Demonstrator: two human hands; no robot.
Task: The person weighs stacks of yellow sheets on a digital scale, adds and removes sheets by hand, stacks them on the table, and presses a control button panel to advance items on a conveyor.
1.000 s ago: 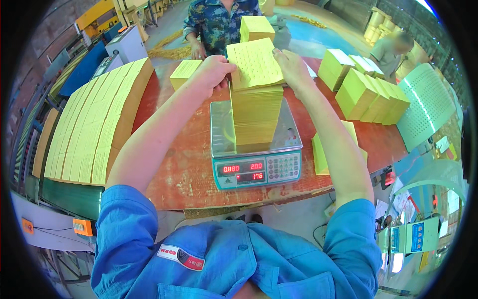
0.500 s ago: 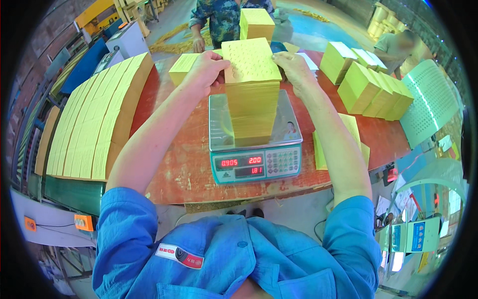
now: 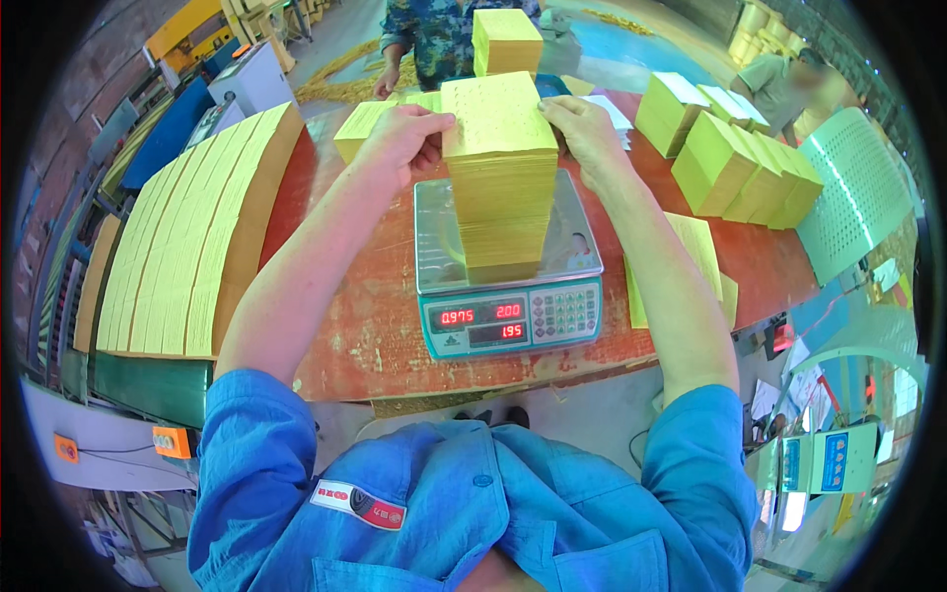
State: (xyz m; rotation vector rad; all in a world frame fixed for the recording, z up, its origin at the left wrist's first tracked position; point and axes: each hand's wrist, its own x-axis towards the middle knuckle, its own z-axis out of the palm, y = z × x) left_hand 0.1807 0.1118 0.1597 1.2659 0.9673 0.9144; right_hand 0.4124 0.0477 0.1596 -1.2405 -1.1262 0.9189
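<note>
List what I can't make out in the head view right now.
Head view:
Tall yellow rectangular paper stack: far face hidden by the stack itself.
Silver metal scale tray: part underneath the stack covered by it.
Yellow paper pile at right: partly hidden behind the right forearm.
Person in blue camouflage clothing: head cut off by the top edge.

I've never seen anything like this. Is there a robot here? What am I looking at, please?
No robot: just a person's bare hands, seen by a wide fisheye camera worn on the head, looking down. That lens makes straight edges bend.

The left hand and right hand hold opposite sides of the top of a tall yellow stack. It stands on a scale with lit red digits, on a red table. More yellow blocks sit at the right.
</note>
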